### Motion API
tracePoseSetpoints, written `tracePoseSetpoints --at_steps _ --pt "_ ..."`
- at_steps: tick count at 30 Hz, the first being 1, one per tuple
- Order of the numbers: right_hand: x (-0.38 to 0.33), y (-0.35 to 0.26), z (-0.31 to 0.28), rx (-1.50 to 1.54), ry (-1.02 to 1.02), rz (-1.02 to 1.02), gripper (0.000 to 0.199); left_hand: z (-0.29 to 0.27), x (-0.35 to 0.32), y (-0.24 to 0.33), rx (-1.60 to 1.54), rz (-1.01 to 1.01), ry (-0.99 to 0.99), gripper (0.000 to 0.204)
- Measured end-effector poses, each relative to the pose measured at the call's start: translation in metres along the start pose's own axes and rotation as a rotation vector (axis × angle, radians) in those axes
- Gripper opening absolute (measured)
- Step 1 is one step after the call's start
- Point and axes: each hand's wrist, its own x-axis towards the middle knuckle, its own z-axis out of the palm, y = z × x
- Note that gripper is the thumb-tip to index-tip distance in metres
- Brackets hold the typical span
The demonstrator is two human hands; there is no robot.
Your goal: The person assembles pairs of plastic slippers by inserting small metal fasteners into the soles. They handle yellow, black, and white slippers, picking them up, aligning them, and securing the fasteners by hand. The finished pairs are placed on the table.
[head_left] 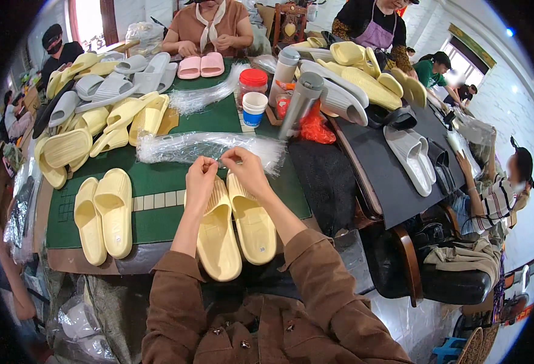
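A pair of pale yellow slide slippers (218, 249) lies at the table's front edge, toes pointing away from me. Above their toe straps my left hand (201, 177) and my right hand (247, 172) meet, both closed with fingertips pinched together. Whatever is between the fingertips is too thin to make out. Just beyond my fingers a bundle of clear, thin plastic strands (176, 147) lies across the green table mat (152, 227). To the left sits a second pair of yellow slippers (113, 212), side by side.
Yellow and grey slippers (106, 91) are heaped at the left. Beyond the bundle stand a paper cup (255, 109), a red-lidded jar (253, 82) and a grey tumbler (303, 103). More slippers cover the black table (394, 200) on the right. Several people work around the tables.
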Motion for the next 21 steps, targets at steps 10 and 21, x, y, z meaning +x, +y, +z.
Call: tracePoseSetpoints --at_steps 10,21 --pt "-0.007 -0.078 -0.067 0.354 0.261 -0.064 0.009 -0.002 -0.005 -0.013 0.077 0.088 -0.047 0.014" --pt "-0.085 -0.073 -0.329 -0.769 0.87 -0.065 0.016 0.008 -0.013 0.0 0.255 0.118 -0.104 0.014"
